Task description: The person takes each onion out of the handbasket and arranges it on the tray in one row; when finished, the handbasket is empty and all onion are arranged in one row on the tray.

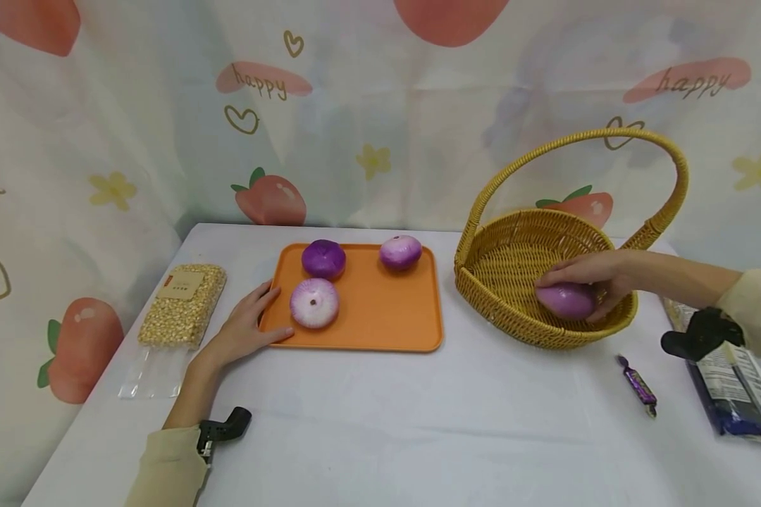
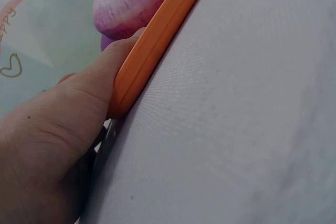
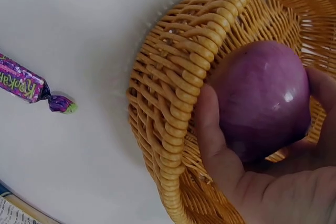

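Onion [image 1: 566,301] at right of frame is clasped inside the basket [image 1: 514,320] by the right hand [image 1: 592,278]; the tray [image 1: 380,331] edge is touched by the left hand [image 1: 244,329], grip relaxed.

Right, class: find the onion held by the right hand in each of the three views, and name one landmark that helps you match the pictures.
Head: the onion sits low right of centre, inside the basket, under the right hand.
Left wrist: not in it; the onion seen there lies on the tray.
Right wrist: the onion fills the right side, gripped by the hand.
Shared landmark: the basket rim, in the head and right wrist views.
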A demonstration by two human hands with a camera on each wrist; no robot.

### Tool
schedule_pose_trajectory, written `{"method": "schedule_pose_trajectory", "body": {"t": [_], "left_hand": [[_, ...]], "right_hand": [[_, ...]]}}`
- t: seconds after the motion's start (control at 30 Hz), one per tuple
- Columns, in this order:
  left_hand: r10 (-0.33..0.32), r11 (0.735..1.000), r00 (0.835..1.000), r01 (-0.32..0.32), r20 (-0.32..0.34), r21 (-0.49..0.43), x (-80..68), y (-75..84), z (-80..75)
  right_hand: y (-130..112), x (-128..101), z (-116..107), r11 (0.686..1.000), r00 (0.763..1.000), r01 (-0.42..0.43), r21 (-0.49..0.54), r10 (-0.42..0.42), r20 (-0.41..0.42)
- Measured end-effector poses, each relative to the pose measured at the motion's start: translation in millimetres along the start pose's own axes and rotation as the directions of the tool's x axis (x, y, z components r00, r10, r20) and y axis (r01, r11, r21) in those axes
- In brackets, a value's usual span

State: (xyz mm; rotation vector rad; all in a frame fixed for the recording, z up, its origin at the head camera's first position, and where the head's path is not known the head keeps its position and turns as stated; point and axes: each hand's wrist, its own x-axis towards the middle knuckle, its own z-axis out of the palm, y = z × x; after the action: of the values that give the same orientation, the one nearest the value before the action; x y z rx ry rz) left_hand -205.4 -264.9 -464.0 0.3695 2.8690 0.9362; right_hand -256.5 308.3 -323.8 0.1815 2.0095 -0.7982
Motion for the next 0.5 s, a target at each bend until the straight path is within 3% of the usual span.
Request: {"method": "schedule_pose_trajectory", "body": {"t": [0.13, 0.23, 0.37, 0.5], "left_hand": [[0.005, 1.0, 1.0, -0.005, 0.001, -0.001, -0.2, 0.6, 0.0], [0.005, 1.0, 1.0, -0.005, 0.0, -0.001, -0.2, 0.5, 0.5], [0.002, 1.0, 1.0, -0.002, -0.002, 0.0, -0.3, 0.6, 0.4], [-0.011, 1.0, 1.0, 0.011, 0.003, 0.0, -0.6, 0.9, -0.2]], "right_hand": [[-0.7, -0.2, -1.9, 0.999, 1.0, 0.012, -0.045, -0.011, 0.022], [-1.4, 1.2, -0.5, 0.989, 0.997, 0.073, -0.13, -0.072, 0.012], [-1.2, 3.6, 4.5, 0.947, 0.979, 0.189, -0.261, -0.203, -0.031], [0.1, 6.4, 8.6, 0.892, 0.943, 0.266, -0.365, -0.319, -0.094]]}}
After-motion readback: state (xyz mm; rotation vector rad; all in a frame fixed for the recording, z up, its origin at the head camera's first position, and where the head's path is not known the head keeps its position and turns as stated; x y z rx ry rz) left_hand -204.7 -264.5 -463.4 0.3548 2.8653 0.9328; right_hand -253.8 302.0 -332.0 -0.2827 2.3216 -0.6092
